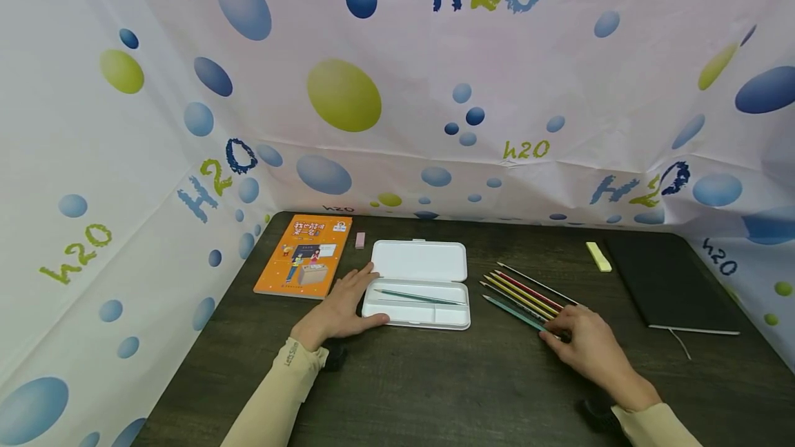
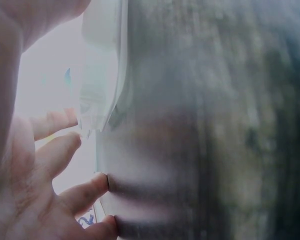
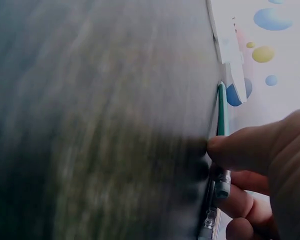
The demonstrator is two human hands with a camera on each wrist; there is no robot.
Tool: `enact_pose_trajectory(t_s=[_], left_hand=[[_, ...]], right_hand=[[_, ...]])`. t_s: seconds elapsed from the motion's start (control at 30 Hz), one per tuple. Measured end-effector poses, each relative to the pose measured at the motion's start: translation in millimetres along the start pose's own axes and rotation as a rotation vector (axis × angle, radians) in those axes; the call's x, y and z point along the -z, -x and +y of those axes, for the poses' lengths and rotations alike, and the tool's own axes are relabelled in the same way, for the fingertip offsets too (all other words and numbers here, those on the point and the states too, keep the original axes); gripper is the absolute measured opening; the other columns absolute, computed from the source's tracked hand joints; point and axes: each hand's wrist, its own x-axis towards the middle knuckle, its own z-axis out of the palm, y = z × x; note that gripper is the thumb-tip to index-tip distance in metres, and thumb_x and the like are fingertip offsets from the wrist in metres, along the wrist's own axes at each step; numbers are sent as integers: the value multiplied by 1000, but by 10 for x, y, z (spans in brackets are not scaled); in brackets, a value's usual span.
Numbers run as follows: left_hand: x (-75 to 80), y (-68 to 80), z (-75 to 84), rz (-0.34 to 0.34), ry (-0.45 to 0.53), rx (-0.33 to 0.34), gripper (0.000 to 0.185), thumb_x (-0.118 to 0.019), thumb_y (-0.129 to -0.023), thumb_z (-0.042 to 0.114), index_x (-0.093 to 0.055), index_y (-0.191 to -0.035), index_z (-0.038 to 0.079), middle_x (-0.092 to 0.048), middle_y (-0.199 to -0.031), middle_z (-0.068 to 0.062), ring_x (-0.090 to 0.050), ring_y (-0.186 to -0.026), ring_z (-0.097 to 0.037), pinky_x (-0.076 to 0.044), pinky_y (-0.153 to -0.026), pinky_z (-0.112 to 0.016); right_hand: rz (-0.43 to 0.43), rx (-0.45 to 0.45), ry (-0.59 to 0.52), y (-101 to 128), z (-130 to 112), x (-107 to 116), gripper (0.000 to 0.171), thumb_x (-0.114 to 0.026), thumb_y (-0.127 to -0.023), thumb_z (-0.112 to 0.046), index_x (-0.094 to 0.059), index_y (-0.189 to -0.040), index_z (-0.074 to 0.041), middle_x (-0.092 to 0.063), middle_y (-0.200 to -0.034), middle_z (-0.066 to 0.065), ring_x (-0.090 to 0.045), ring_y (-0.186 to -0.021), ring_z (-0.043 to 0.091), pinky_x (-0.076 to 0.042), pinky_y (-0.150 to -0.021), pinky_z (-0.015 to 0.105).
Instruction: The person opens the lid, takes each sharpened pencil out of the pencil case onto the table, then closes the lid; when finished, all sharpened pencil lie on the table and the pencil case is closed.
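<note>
Fingers [image 1: 555, 328] on green pencil [image 1: 514, 313]

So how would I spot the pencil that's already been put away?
Find the open white case in the middle of the dark table, with the left hand resting against its left side. One green pencil lies alone in the case's lower tray, while the other pencils lie fanned out on the table to its right.

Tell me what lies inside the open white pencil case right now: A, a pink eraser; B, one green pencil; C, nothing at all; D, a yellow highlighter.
B: a single green pencil lies across the tray of the open white pencil case, while the left hand rests against the case's near left corner.
</note>
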Motion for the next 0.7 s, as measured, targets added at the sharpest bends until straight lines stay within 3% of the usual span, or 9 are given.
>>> enact_pose_trajectory(t_s=[0.23, 0.7], left_hand=[[2, 4, -2, -7, -8, 6, 93, -66, -85, 65, -33, -156, 16, -15, -166, -5, -19, -148, -40, -16, -118, -60], [3, 7, -5, -5, -11, 7, 93, -66, -84, 66, -33, -156, 16, -15, -166, -4, -19, -148, -40, -16, -118, -60]], right_hand=[[-57, -30, 1, -24, -39, 23, 7, -84, -78, -15, -79, -82, -14, -61, -78, -9, -56, -73, 15, -48, -62, 37], [-24, 9, 5, -41, -42, 36, 10, -86, -75, -14, -78, -79, -17, -60, -75, -12, -54, -68, 10, -46, -59, 31]])
